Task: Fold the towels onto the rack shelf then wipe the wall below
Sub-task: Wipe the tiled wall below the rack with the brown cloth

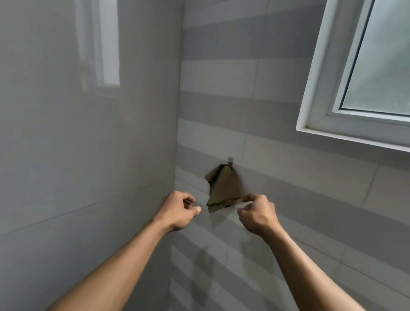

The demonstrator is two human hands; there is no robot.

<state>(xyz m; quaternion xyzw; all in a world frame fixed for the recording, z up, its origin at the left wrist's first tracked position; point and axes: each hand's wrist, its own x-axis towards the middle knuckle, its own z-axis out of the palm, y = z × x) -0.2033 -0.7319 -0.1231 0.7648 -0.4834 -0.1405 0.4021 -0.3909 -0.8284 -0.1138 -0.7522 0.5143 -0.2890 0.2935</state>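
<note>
A small brown cloth [224,186] hangs from a metal hook [230,160] on the striped tiled wall [300,172], near the corner. My right hand [256,214] pinches the cloth's lower right edge between thumb and fingers. My left hand [179,210] is just left of the cloth's bottom corner, fingers curled, a small gap away from the fabric and holding nothing. No rack shelf is in view.
A white-framed frosted window [389,74] sits high on the right of the striped wall. A glossy grey wall [59,137] closes the left side and meets the striped wall at the corner [177,126].
</note>
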